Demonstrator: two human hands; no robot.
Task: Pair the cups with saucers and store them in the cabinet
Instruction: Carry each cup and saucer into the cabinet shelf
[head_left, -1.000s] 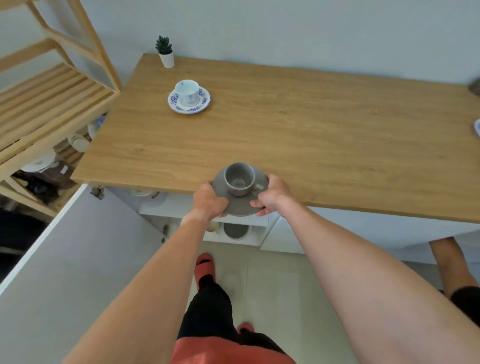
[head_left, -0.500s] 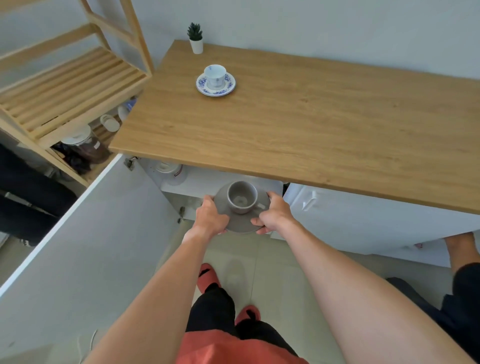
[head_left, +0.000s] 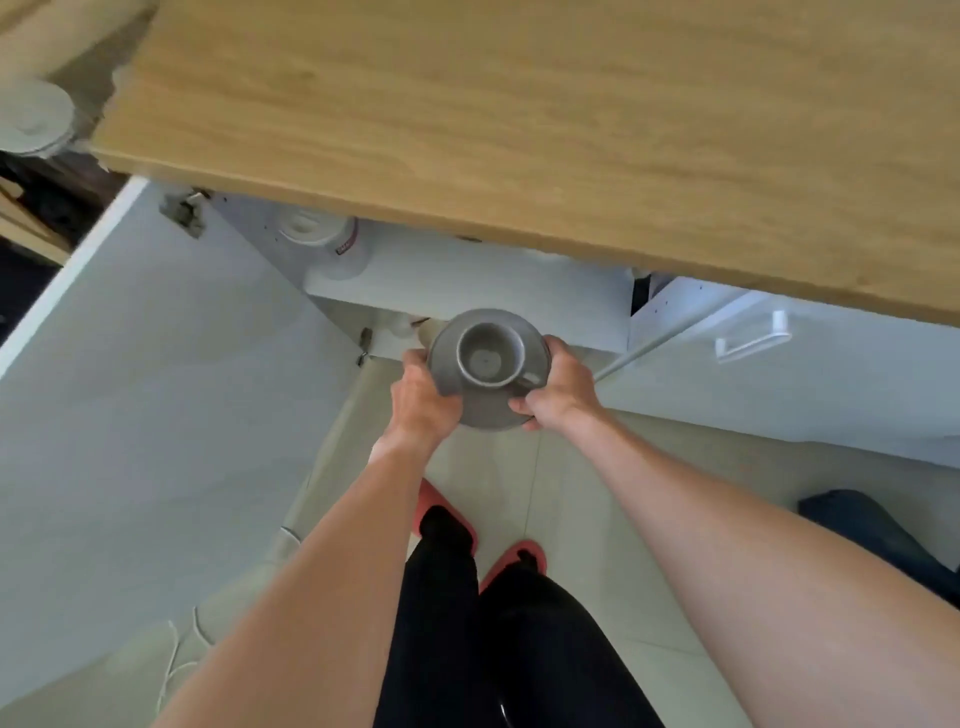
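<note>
While the person stands before the open cabinet (head_left: 467, 291), both hands carry a grey saucer (head_left: 491, 410) with a grey cup (head_left: 488, 353) standing upright on it. The left hand (head_left: 423, 397) grips the saucer's left edge, thumb on top, fingers curled underneath. The right hand (head_left: 558, 392) grips the right edge the same way, its thumb lying just beside the cup's handle. Cup sits roughly centred on the saucer, mouth up, nothing visible inside.

Position of the pair — held in the air below the front edge of the wooden surface (head_left: 519, 130), just in front of the cabinet's white shelf (head_left: 493, 280); not resting on anything. The cabinet door (head_left: 156, 389) on the left stands wide open. On the shelf, near the left wall, stands a white container (head_left: 327, 244) — blurred, contents cannot be told. To the right, a closed white door carries a white handle (head_left: 753, 340).

Below the hands: pale tiled floor (head_left: 597, 493), the person's black trousers (head_left: 493, 623) and red slippers (head_left: 519, 556). Top left corner shows a round white lid (head_left: 34, 119), out of focus.
</note>
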